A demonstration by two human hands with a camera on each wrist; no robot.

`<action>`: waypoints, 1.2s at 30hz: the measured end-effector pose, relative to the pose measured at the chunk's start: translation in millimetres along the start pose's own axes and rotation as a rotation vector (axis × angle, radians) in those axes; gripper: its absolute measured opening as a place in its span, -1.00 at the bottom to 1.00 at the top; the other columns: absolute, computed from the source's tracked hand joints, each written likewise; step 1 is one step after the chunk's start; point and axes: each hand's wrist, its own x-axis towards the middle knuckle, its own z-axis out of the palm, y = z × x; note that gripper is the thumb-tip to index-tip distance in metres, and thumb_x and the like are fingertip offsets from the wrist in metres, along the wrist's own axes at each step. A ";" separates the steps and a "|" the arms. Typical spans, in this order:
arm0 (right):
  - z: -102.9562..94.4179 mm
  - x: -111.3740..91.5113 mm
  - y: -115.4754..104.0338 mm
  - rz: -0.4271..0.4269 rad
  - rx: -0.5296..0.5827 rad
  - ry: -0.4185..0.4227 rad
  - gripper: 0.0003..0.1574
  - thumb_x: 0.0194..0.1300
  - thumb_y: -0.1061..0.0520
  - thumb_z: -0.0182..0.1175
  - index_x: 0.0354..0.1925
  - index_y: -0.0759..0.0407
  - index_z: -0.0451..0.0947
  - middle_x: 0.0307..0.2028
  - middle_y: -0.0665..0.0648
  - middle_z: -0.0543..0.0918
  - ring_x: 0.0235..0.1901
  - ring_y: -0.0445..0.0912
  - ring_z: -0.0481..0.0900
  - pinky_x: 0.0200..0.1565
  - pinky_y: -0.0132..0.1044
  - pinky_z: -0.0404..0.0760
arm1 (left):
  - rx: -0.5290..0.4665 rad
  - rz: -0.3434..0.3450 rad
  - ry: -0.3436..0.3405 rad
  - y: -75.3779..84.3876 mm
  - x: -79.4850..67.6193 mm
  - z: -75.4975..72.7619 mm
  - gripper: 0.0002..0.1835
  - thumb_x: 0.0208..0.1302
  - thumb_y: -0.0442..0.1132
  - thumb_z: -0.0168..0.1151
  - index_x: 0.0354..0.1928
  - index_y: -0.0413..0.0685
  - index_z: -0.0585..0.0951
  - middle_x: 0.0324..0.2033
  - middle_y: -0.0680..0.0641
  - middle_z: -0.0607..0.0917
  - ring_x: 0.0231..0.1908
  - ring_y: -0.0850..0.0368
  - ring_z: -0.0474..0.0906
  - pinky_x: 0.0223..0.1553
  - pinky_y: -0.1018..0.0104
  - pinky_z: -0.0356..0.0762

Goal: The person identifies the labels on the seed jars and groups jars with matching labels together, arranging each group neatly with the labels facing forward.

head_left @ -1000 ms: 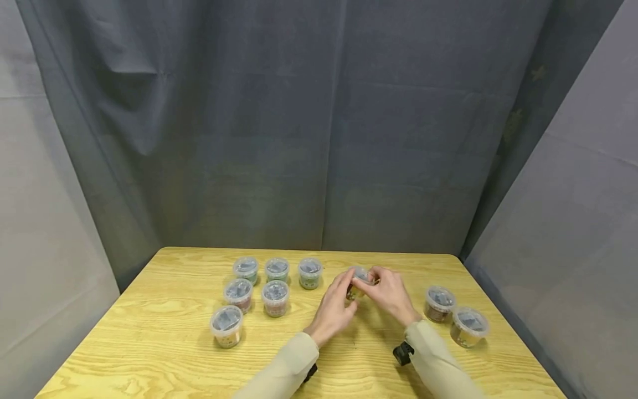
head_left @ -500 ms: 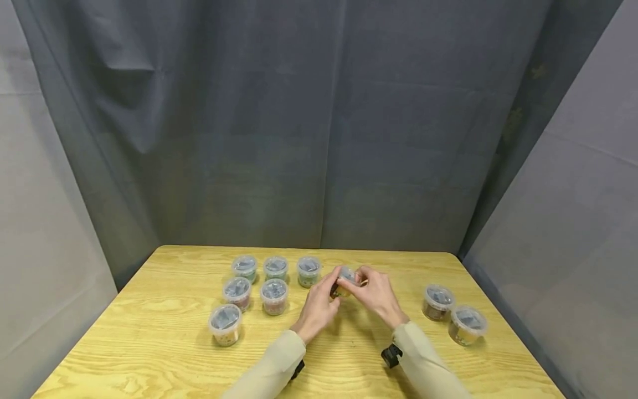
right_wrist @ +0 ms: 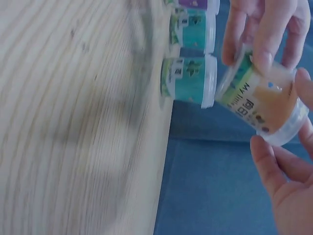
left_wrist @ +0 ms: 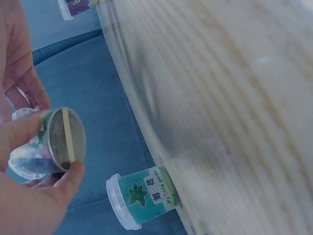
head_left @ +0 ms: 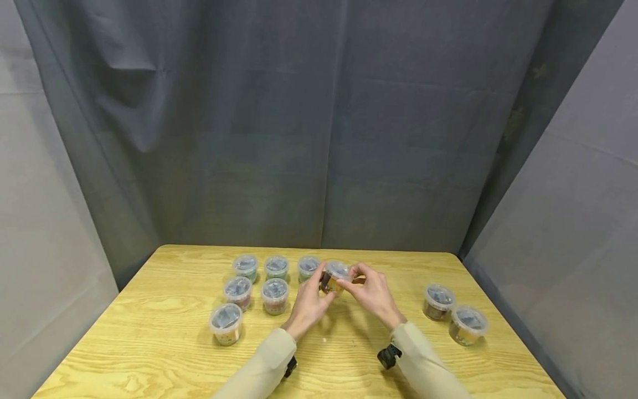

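Observation:
Above the table, my left hand [head_left: 308,306] grips the side of a small lidded plastic tub [head_left: 335,279] with an orange "My little garden" label. My right hand [head_left: 372,293] has its thumb and fingers at the lid's edge, best seen in the right wrist view, where the tub [right_wrist: 261,98] looks tilted. From below, the left wrist view shows a pale flat strip across the tub's round base [left_wrist: 61,142]. Behind the left hand stands a tub with a teal label [head_left: 308,266], partly hidden.
Several lidded tubs stand on the left of the wooden table [head_left: 164,343], including a front one [head_left: 226,323] and a purplish one [head_left: 274,295]. Two more stand on the right, a dark one [head_left: 438,302] and a yellowish one [head_left: 467,325]. A grey curtain [head_left: 249,138] hangs behind.
Both hands have moved left with the tub, toward the back-row tub. The left fingers have shifted on its side, so more of the tub shows. The standing tubs have stayed put.

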 end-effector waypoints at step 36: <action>11.6 7.2 -20.7 0.082 0.150 -0.040 -0.73 0.17 -0.01 0.43 -0.23 0.03 0.59 0.01 0.15 0.67 0.02 0.10 0.68 -0.01 -0.16 0.71 | -0.059 -0.107 0.000 -8.5 -1.1 -20.6 -0.30 0.17 -0.11 0.44 0.33 -0.11 0.42 0.05 -0.15 0.59 0.02 -0.03 0.57 0.05 0.08 0.59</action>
